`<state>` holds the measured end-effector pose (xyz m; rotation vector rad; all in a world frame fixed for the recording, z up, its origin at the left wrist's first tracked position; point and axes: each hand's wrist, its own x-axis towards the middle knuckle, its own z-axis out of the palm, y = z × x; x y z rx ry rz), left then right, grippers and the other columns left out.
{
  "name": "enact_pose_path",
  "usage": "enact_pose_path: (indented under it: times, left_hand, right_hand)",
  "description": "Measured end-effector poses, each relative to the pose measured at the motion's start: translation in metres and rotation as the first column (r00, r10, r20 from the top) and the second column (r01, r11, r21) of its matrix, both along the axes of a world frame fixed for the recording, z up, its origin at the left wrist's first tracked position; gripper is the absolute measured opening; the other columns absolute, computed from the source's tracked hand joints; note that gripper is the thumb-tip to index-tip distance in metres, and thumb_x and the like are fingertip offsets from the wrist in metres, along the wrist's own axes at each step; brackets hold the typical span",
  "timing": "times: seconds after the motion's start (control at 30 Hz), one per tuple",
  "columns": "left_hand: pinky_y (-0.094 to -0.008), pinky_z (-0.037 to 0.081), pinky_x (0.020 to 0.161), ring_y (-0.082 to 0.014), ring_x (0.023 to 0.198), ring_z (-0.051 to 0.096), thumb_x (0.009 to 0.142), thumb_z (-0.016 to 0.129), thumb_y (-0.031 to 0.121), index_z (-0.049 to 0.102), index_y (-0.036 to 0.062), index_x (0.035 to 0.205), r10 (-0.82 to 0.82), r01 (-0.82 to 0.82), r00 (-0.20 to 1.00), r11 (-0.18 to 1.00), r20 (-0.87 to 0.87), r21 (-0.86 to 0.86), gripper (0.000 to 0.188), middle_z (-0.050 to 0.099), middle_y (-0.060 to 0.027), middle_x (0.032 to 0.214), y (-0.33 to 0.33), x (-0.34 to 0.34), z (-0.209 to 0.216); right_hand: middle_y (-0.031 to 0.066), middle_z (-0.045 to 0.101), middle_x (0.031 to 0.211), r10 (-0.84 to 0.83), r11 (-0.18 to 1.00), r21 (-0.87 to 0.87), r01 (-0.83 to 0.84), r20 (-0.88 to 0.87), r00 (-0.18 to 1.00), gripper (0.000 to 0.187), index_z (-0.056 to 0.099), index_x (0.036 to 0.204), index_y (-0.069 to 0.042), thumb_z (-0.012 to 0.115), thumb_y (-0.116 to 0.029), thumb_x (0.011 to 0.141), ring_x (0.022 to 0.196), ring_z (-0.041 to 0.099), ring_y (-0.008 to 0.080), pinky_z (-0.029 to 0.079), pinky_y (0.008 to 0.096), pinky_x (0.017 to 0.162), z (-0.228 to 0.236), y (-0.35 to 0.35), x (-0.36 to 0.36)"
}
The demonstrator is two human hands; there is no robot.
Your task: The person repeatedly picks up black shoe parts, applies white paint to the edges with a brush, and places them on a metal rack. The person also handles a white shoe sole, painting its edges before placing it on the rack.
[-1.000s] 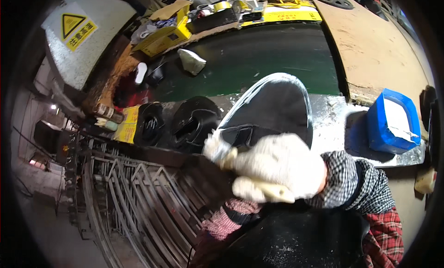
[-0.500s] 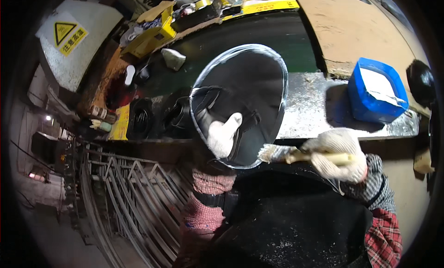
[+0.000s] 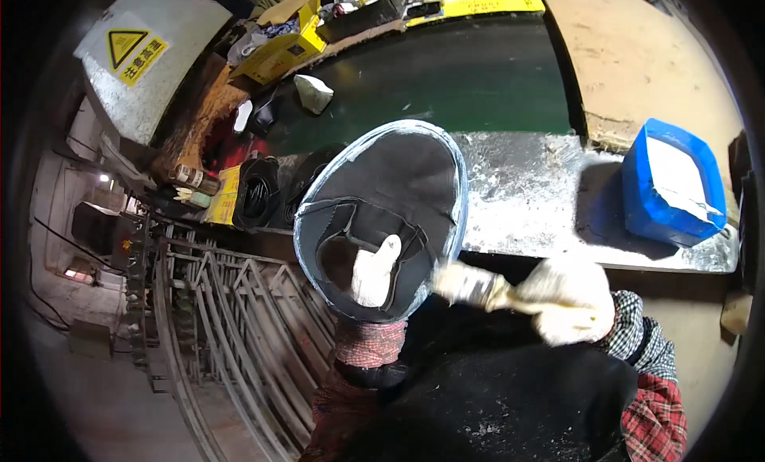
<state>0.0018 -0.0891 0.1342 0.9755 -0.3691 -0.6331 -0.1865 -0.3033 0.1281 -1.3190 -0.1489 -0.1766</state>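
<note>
My left hand (image 3: 374, 273), in a white glove, holds up a large black oval piece of rubbery sheet (image 3: 398, 191) with a pale glue-coated rim; the thumb shows over a pocket-like flap on it. My right hand (image 3: 570, 299), also gloved in white, grips a brush (image 3: 470, 285) by its yellowish handle. The bristles touch the oval's lower right edge. Both sleeves are red plaid, and a dark apron lies below.
A glue-smeared metal plate (image 3: 526, 191) lies on the bench with a blue tub (image 3: 673, 183) at its right. A green belt (image 3: 470, 72) runs behind. Black parts (image 3: 255, 193) stack at the left, over a metal rack (image 3: 231, 319). A yellow box (image 3: 283, 52) stands far left.
My right hand has moved off the oval piece to its lower right with the brush. The oval has tilted up and shifted left, exposing my left thumb on it.
</note>
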Motion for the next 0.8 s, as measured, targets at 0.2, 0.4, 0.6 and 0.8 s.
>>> enact_pose_path:
  times: [0.2, 0.4, 0.6, 0.8]
  left_hand:
    - [-0.0398, 0.052, 0.09, -0.0289, 0.118, 0.059, 0.098, 0.05, 0.007, 0.039, 0.0061, 0.145, -0.038, 0.048, 0.996, 0.988, -0.076, 0.144, 0.049, 0.052, -0.0176, 0.137, -0.04, 0.053, -0.024]
    - [-0.0315, 0.054, 0.08, -0.023, 0.099, 0.067, 0.101, 0.056, 0.025, 0.066, 0.0041, 0.115, -0.134, -0.521, 0.697, 0.581, 0.705, 0.625, 0.027, 0.07, -0.0173, 0.108, -0.124, 0.138, 0.0]
    - [-0.0301, 0.057, 0.066, -0.0198, 0.079, 0.069, 0.105, 0.051, 0.02, 0.061, 0.0, 0.123, -0.193, 0.215, 0.965, 0.97, -0.176, 0.114, 0.029, 0.072, -0.0156, 0.096, -0.073, 0.125, 0.002]
    - [-0.0315, 0.057, 0.043, -0.0199, 0.056, 0.068, 0.105, 0.05, 0.025, 0.058, -0.0016, 0.123, -0.087, 0.251, 0.892, 0.911, -0.443, 0.328, 0.033, 0.071, -0.0141, 0.08, 0.156, 0.08, -0.052]
  right_hand:
    - [0.0138, 0.07, 0.084, -0.245, 0.859, -0.456, 0.233, 0.034, 0.969, 0.032, 0.069, 0.107, 0.0, 0.074, -0.023, 0.085, 0.073, 0.068, 0.0277, 0.054, 0.0397, 0.068, -0.005, -0.021, -0.007]
    - [0.0122, 0.069, 0.084, -0.408, 0.685, -0.574, 0.449, 0.209, 0.889, 0.028, 0.069, 0.103, -0.003, 0.074, -0.02, 0.082, 0.071, 0.067, 0.0297, 0.053, 0.0378, 0.067, -0.008, -0.037, 0.002]
    - [0.015, 0.068, 0.088, -0.408, 0.657, -0.645, 0.391, 0.133, 0.903, 0.029, 0.068, 0.105, -0.001, 0.073, -0.014, 0.08, 0.079, 0.066, 0.0355, 0.053, 0.0404, 0.074, 0.004, -0.023, 0.013]
    - [0.015, 0.067, 0.094, -0.451, 0.789, -0.452, 0.416, 0.035, 0.892, 0.029, 0.062, 0.115, 0.0, 0.066, -0.015, 0.09, 0.084, 0.066, 0.0262, 0.053, 0.0373, 0.076, -0.003, 0.027, 0.044]
